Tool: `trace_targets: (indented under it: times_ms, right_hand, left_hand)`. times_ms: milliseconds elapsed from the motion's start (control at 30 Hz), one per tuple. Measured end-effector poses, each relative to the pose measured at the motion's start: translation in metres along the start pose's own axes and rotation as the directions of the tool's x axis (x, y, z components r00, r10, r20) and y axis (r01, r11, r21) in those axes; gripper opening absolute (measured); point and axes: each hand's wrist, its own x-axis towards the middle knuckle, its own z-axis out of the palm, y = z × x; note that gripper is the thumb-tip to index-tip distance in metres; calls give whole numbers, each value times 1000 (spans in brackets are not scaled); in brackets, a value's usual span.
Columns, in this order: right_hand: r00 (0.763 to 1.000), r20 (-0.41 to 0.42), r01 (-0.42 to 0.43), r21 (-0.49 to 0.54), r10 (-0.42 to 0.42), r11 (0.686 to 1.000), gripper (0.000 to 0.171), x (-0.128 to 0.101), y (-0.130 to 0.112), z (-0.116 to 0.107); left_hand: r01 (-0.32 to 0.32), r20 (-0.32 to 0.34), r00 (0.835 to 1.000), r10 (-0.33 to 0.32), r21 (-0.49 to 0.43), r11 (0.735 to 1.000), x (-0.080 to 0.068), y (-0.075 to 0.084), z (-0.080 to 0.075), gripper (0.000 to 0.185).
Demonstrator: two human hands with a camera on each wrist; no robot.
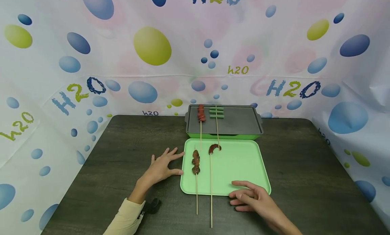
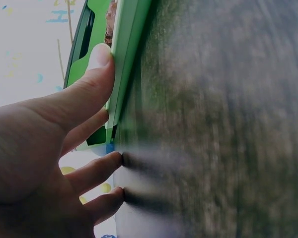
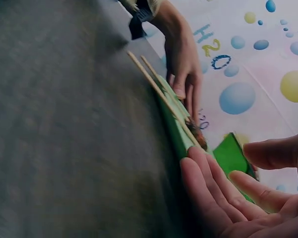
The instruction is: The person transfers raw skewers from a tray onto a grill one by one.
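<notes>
My left hand (image 1: 163, 165) lies spread, thumb touching the green tray (image 1: 243, 167); my right hand (image 1: 254, 197) hovers loosely open at its near edge; the backdrop (image 1: 292, 88) reads "H2O".

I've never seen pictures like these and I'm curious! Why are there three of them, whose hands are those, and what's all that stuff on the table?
These are a person's two bare hands, filmed by three cameras at once. The big picture comes from a camera on the person's head, looking down. The other two come from cameras on each wrist, so they look tilted and very close.

On the dark table sits a light green tray with two skewers: a meat skewer and a curled sausage skewer. Behind it is a grill pan holding a red skewer and a green bean skewer.

The left hand rests flat on the table, its thumb touching the tray's left edge. The right hand lies open at the tray's near right corner. Neither hand holds anything.
</notes>
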Motion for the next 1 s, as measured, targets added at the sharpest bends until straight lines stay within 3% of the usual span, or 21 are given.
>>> trace_targets:
  times_ms: [267,500,600,833,1000]
  right_hand:
    - [990,121,-99,178,78,979,56,1,19,17]
    - [972,191,-200,347,140,916,64,12,25,35]
    - [969,209,-206,389,132,898,64,21,24,42]
    - [977,149,-200,408,151,891,66,32,23,53]
    - [982,94,-189,383,166,904,62,30,24,55]
  left_hand:
    - [5,7,1000,-5,5,1000,1,-2,1,80]
    - [6,4,1000,-6,6,1000,1,-3,2,80]
    - [6,4,1000,-6,4,1000,1,-3,2,79]
    - [2,7,1000,-2,-9,1000,0,-2,2,79]
    - [3,1,1000,-3,-8,1000,0,-2,1,79]
